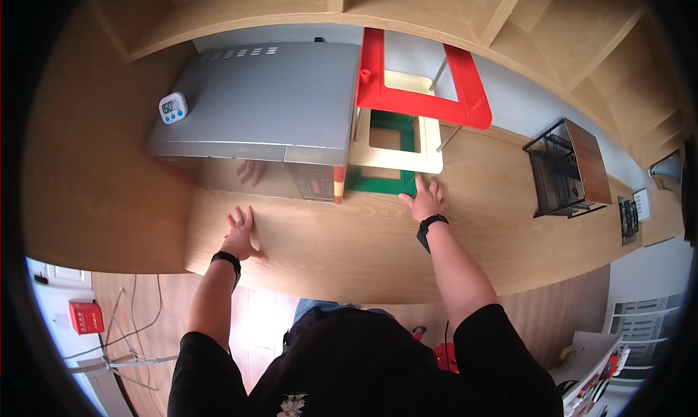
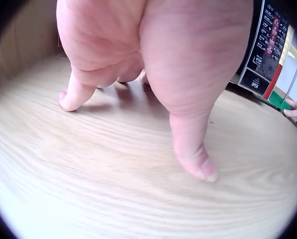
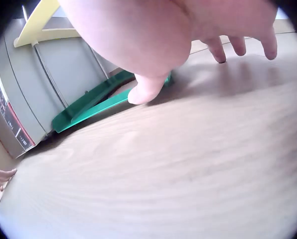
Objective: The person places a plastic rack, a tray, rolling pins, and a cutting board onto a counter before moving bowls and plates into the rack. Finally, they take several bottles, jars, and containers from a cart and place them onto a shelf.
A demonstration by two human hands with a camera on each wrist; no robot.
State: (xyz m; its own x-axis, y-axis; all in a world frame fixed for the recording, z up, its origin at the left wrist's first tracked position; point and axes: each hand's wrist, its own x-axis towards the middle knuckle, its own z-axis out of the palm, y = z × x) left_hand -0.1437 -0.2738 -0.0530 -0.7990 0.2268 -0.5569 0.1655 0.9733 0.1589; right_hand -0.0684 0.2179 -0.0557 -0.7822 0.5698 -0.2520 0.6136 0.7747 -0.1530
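My left hand [image 1: 241, 235] rests its spread fingertips on the wooden tabletop [image 2: 113, 169], in front of the grey microwave oven [image 1: 254, 97]. Beside the oven stands a three-tier rack with a red top frame [image 1: 425, 108], a cream middle frame [image 1: 400, 159] and a green bottom frame [image 3: 106, 105], joined by thin metal posts. At the front right corner of that green frame is my right hand [image 1: 424, 200], its thumb [image 3: 146, 92] right at the frame's edge. The other fingers of that hand reach down onto the wood, spread and fairly straight.
A white timer [image 1: 173, 108] sits on the oven's top left. To the right stands a small black-framed shelf [image 1: 587, 162] with a brown wooden panel. Wooden cubbies [image 1: 407, 10] overhang the back. A red box [image 1: 86, 317] is at the lower left, beyond the table.
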